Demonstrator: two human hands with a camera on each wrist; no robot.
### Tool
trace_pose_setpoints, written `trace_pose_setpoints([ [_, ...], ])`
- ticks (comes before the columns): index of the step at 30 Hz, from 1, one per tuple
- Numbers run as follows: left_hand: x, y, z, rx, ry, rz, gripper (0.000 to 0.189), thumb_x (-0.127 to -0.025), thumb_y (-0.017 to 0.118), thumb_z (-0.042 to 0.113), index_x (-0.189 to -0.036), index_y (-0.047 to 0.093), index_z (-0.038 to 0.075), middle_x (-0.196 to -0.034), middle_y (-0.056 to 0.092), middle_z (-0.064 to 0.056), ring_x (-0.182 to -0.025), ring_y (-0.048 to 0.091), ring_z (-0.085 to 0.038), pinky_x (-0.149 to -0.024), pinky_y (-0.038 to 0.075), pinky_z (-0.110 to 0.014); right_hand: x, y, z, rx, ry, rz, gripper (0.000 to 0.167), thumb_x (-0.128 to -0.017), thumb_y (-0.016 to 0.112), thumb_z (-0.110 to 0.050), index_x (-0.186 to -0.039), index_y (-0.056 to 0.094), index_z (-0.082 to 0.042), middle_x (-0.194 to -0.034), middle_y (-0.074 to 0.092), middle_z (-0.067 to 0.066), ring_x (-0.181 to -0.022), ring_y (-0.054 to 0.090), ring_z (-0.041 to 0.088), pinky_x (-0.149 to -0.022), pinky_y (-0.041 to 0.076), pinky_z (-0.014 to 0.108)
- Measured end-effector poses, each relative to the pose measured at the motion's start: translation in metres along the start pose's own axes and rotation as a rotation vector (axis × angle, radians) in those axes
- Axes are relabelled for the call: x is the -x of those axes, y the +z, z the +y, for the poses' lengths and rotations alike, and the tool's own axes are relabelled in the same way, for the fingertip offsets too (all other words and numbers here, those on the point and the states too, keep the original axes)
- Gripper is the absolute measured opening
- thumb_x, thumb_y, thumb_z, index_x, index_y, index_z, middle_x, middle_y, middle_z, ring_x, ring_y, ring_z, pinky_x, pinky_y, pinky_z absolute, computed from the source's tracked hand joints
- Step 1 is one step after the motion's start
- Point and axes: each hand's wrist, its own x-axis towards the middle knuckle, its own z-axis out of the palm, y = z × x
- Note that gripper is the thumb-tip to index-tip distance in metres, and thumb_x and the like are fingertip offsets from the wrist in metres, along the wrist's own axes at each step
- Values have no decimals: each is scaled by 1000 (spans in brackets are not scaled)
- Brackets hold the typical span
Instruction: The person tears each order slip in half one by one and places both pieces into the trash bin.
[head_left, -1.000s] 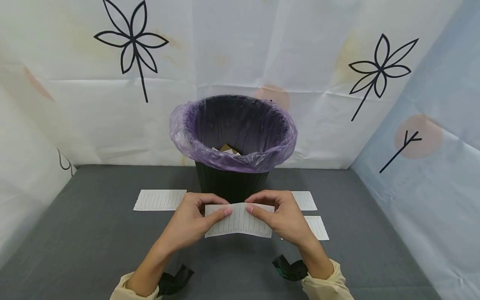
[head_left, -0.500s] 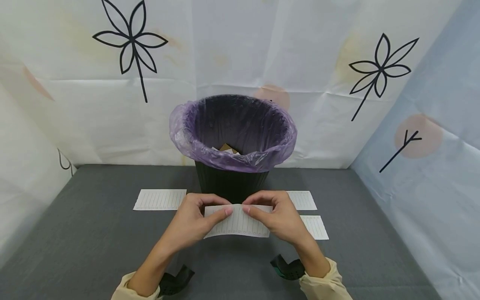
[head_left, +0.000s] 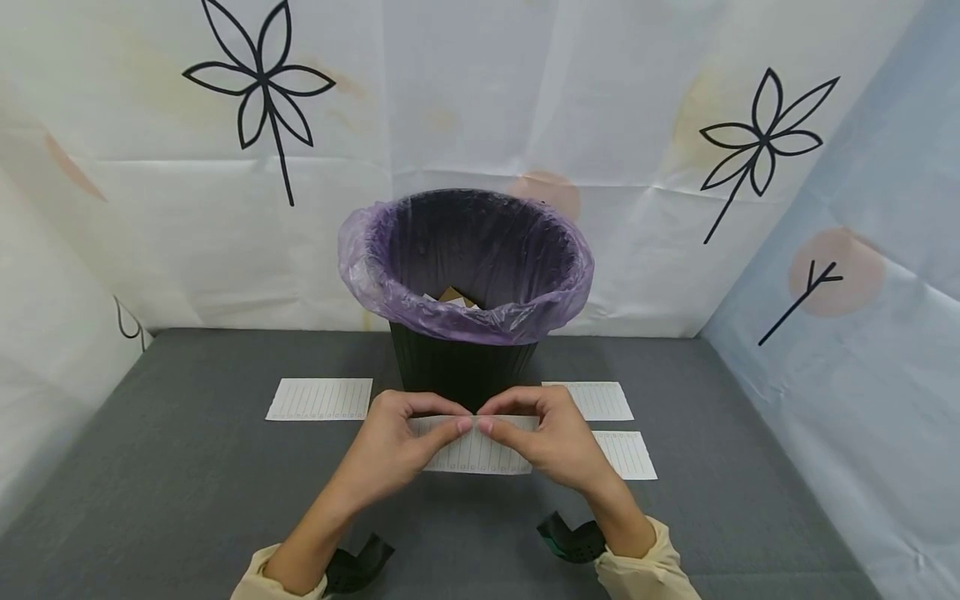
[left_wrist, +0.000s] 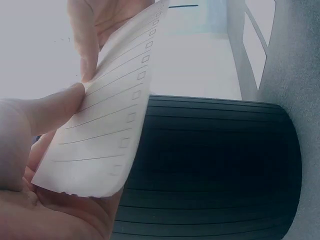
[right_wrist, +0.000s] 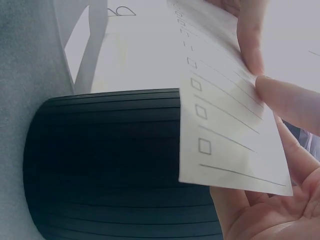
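Note:
A lined paper sheet [head_left: 480, 457] with a row of small printed squares along one edge is held up in front of the bin. My left hand [head_left: 393, 446] pinches its upper edge near the middle between thumb and fingers. Beside it my right hand [head_left: 557, 437] pinches the same edge, the two thumb tips almost meeting. Both wrist views show the thumbs on the lined face of the paper [left_wrist: 102, 112], with fingers behind it. In the right wrist view the sheet [right_wrist: 225, 115] looks whole, slightly bowed.
A black bin [head_left: 461, 367] with a purple liner [head_left: 487, 327] stands behind the hands, paper and cardboard scraps inside. One lined sheet [head_left: 320, 400] lies left on the grey table [head_left: 187, 483]; two more, a rear sheet [head_left: 600, 402] and a nearer sheet [head_left: 628, 457], lie right.
Both hands have slid closer together along the paper's top edge, thumbs now nearly touching. The paper has gone from bowed to flatter in the head view and sits slightly lower.

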Motion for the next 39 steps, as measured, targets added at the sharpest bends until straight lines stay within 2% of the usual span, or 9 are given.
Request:
trace_pose_setpoints([
  [7,1,2,0,-31,51,18,4,-90,79,13,-94,82,12,-90,76,7,-85,71,-11,-77,57,-31,0,0,-1,10,-15,-5,6,-91,77,-8,-96,79,-7,-91,76,2,-76,69,19,-65,56,31],
  [14,1,1,0,-72,51,16,4,-90,79,13,-93,81,13,-89,75,10,-86,71,-9,-77,57,-31,1,0,0,27,-39,-6,5,-91,77,-8,-96,79,-8,-91,76,1,-80,70,19,-68,57,34],
  [21,2,1,0,-109,86,21,3,-90,79,13,-92,81,13,-88,75,11,-83,70,-8,-74,57,-29,2,3,-1,39,-28,6,5,-90,78,-9,-95,79,-9,-91,76,2,-83,71,18,-71,57,33],
  [24,1,0,-2,-92,64,0,3,-91,78,14,-92,81,13,-88,76,7,-84,70,-9,-75,57,-30,2,4,1,50,-63,25,5,-89,78,-6,-93,79,-9,-89,76,-1,-82,71,17,-72,57,32],
  [31,-1,-4,-5,-27,-61,-30,5,-92,77,16,-92,81,13,-87,75,5,-81,69,-20,-71,56,-32,1,11,4,79,-217,81,6,-87,79,-2,-91,81,-6,-86,76,-1,-78,71,17,-70,57,31],
  [35,-1,-6,-5,2,-101,-39,6,-92,77,16,-92,81,11,-85,75,3,-73,68,-19,-65,56,-31,-1,14,4,105,-285,105,6,-86,80,-2,-91,81,-5,-85,76,1,-76,71,16,-68,57,31],
  [39,-1,-7,-3,29,-125,-46,8,-92,76,14,-93,81,8,-84,75,0,-68,69,-18,-60,56,-31,-1,16,5,116,-307,122,8,-85,80,0,-90,81,-7,-85,75,-1,-76,71,14,-67,56,30],
])
